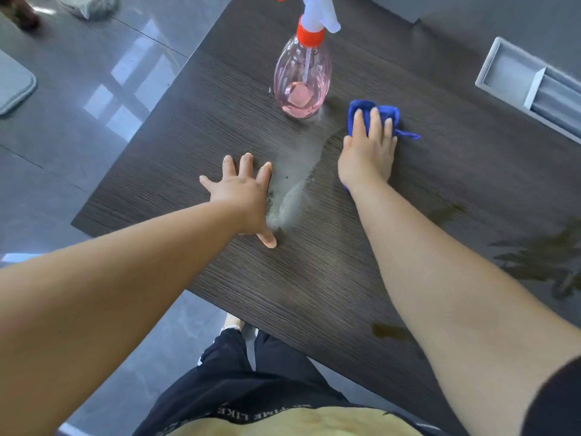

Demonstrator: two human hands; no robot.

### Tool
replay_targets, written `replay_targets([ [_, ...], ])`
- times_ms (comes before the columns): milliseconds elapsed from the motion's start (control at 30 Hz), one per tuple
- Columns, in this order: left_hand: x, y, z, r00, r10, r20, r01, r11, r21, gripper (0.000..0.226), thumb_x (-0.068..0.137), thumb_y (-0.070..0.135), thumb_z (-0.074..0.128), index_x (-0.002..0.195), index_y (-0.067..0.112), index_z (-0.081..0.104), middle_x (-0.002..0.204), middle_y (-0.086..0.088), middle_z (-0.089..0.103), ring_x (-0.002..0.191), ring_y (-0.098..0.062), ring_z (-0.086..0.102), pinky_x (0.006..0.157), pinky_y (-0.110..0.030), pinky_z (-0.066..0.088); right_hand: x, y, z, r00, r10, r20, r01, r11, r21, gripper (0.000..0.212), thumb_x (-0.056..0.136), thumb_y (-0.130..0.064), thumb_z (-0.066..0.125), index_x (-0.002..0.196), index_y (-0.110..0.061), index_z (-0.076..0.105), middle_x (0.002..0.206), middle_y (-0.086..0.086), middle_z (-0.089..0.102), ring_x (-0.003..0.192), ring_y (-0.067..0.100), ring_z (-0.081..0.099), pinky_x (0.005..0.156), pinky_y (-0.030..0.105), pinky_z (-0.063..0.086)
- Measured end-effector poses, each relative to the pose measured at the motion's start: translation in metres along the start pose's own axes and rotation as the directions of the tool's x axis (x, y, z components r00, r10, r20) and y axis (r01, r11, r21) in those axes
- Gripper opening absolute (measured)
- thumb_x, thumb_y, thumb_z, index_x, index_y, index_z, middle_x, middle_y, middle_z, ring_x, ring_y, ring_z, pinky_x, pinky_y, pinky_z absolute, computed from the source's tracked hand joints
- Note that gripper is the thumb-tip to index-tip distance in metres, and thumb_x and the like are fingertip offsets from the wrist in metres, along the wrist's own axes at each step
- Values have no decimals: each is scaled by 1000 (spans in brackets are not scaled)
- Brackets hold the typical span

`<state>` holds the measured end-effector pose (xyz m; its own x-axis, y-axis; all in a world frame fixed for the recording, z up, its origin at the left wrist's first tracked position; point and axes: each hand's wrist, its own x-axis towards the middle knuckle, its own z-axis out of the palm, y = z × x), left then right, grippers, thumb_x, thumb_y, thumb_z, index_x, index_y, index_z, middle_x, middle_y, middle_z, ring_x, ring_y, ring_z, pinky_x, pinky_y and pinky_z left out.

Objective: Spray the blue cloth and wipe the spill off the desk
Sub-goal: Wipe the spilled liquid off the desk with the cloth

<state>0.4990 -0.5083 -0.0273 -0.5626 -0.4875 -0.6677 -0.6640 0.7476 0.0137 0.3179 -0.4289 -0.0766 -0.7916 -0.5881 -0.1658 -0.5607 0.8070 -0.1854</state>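
My right hand [369, 149] presses flat on the crumpled blue cloth [386, 113] on the dark wood desk [220, 127]; most of the cloth is hidden under my palm. A pale wet smear [294, 180] runs between my two hands. My left hand [243, 190] lies flat on the desk with fingers spread, its edge touching the smear. The pink spray bottle [301, 77] with an orange collar and white trigger stands upright just left of the cloth. Brown spill patches [540, 262] lie near the right edge, and a small one [390, 331] sits near the front edge.
A grey metal cable tray [531, 86] is set into the desk at the far right. The desk's left edge runs diagonally over a glossy grey tiled floor [78, 136]. My legs in dark trousers [251, 372] stand at the front edge.
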Motion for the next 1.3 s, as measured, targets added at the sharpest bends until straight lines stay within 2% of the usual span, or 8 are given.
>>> replay_targets([
  [133, 1, -2, 1, 1000, 4, 0, -4, 1000, 2, 142, 42, 61, 84, 148, 27, -5, 154, -6, -5, 140, -38, -4, 101, -71, 22, -60, 6, 13, 948, -317, 16, 317, 948, 6, 47, 98, -22, 35, 145, -14, 34, 154, 10, 25, 142, 35, 18, 114, 47, 14],
  [233, 1, -2, 1, 1000, 7, -2, -7, 1000, -2, 142, 43, 60, 84, 148, 26, -4, 153, -6, -4, 140, -38, -4, 101, -71, 21, -83, 38, 12, 911, -409, 58, 409, 912, 22, 50, 94, -26, 28, 139, -11, 43, 149, 13, 36, 137, 39, 29, 110, 50, 24],
  [467, 1, 0, 1, 1000, 2, 3, -2, 1000, -12, 142, 42, 59, 85, 148, 26, -3, 153, -7, -4, 140, -38, -4, 101, -72, 21, 28, 22, -8, 992, 127, 3, -127, 991, 49, 52, 102, -27, 32, 150, -18, 15, 159, 5, 4, 145, 28, 1, 116, 42, 3],
  [767, 2, -1, 1, 1000, -3, 6, 3, 1000, -21, 142, 43, 58, 85, 148, 26, -5, 153, -6, -6, 140, -38, -6, 102, -72, 19, -53, 28, 5, 938, -345, 42, 345, 938, -1, 49, 99, -19, 39, 146, -14, 29, 155, 10, 20, 143, 34, 13, 115, 47, 14],
  [1000, 2, -1, 2, 1000, 3, -1, -4, 1000, -26, 142, 42, 57, 85, 148, 26, -4, 153, -6, -5, 140, -38, -5, 101, -72, 19, 19, -1, -4, 999, 12, 39, -11, 1000, -19, 53, 101, -27, 34, 150, -18, 17, 159, 5, 5, 145, 30, 2, 116, 44, 5],
  [1100, 3, -1, 2, 1000, 2, -4, -2, 1000, -26, 142, 42, 57, 86, 148, 26, -3, 153, -7, -4, 140, -38, -5, 101, -72, 19, -31, -22, 16, 963, -266, 31, 267, 964, -6, 51, 97, -26, 37, 145, -14, 31, 155, 10, 23, 141, 37, 17, 112, 49, 14],
  [1200, 3, -1, 2, 1000, 1, -3, -1, 1000, -16, 142, 43, 58, 85, 148, 26, -5, 154, -7, -6, 140, -38, -5, 102, -72, 19, -89, 1, 21, 836, -544, 74, 546, 838, -8, 49, 93, -28, 33, 138, -12, 45, 147, 11, 39, 135, 38, 33, 109, 50, 27],
  [1300, 2, -2, 2, 1000, 13, -8, -13, 1000, -13, 143, 43, 59, 84, 148, 26, -6, 154, -7, -6, 140, -39, -5, 101, -72, 20, -81, 32, 11, 816, -574, 74, 578, 815, -46, 48, 92, -26, 35, 135, -12, 49, 145, 11, 42, 132, 38, 38, 104, 54, 32],
])
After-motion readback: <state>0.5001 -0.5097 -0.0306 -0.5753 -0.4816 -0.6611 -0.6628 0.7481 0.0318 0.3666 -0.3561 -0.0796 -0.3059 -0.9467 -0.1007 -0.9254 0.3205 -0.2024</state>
